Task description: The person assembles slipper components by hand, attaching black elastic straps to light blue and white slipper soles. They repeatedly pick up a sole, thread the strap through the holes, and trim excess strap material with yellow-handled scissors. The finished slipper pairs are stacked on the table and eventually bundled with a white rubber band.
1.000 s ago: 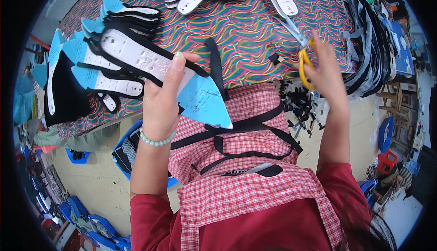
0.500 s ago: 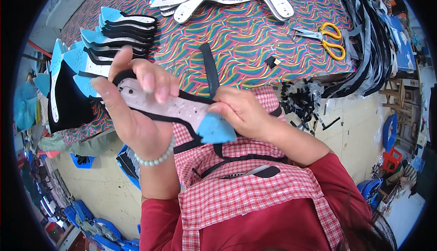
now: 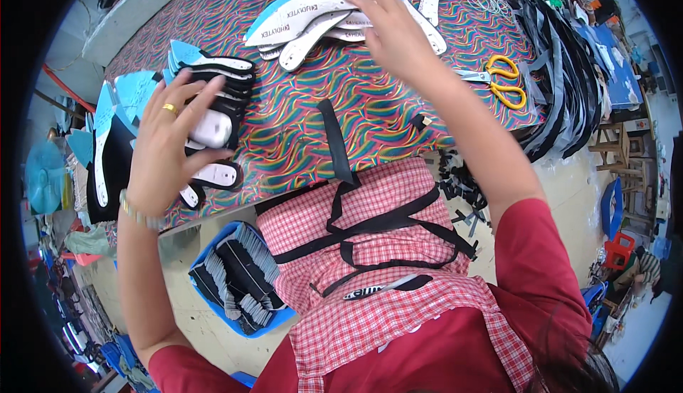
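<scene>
My left hand (image 3: 167, 144) is over the stack of black-edged insole-like pieces (image 3: 224, 83) at the table's left. Its fingers are spread, and the rounded white end of one piece (image 3: 212, 129) shows between them and the thumb, slightly blurred. Part of the stack is hidden under the hand. Reaching to the far side, my right hand (image 3: 395, 33) has its fingers stretched out over the pile of white and blue pieces (image 3: 306, 19). Whether its fingertips touch the top piece I cannot tell. A black strip (image 3: 332, 133) lies between my hands and runs to the table's near edge.
Yellow-handled scissors (image 3: 505, 83) lie on the right of the patterned table (image 3: 284, 147). Beyond them hangs a bundle of black and grey strips (image 3: 558, 72). A blue bin (image 3: 242, 279) holding dark, striped-edged material stands on the floor. Black scraps litter the floor at right.
My left hand has carried the black-edged piece left onto the stack and its fingers have spread. My right hand has let go of the blue end and moved up to the far pile.
</scene>
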Tool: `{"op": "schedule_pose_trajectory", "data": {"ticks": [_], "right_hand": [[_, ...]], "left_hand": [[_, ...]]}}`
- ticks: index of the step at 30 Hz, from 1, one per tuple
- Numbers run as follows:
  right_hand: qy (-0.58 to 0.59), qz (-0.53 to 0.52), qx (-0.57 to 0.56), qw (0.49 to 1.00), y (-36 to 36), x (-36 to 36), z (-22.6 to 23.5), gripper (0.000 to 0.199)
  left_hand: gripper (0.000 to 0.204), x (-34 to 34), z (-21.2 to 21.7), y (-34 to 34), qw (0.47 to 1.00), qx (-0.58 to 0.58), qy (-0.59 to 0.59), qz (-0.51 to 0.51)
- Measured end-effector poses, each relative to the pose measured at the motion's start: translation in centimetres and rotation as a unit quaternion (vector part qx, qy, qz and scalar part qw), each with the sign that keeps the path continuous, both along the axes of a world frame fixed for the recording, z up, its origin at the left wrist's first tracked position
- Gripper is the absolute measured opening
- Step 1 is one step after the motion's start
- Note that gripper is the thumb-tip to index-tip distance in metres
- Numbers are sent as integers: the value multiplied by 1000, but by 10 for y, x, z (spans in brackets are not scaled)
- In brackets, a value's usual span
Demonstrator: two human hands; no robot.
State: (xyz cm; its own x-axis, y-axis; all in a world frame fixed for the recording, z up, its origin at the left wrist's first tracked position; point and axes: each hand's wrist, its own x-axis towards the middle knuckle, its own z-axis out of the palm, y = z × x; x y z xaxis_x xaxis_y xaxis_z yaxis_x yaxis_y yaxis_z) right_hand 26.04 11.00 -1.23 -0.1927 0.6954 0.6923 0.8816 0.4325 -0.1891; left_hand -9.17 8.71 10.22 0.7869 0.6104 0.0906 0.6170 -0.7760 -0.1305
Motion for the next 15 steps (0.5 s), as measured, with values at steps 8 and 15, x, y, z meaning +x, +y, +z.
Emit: {"op": "schedule_pose_trajectory", "data": {"ticks": [8, 15], "right_hand": [[-143, -10, -68, 987, 71, 45, -8, 38], [443, 150, -334, 818, 2, 16, 28, 37]], "left_hand": [[57, 57, -80, 12, 974, -113, -192, 40], [57, 139, -129, 60, 815, -237, -523, 78]]}}
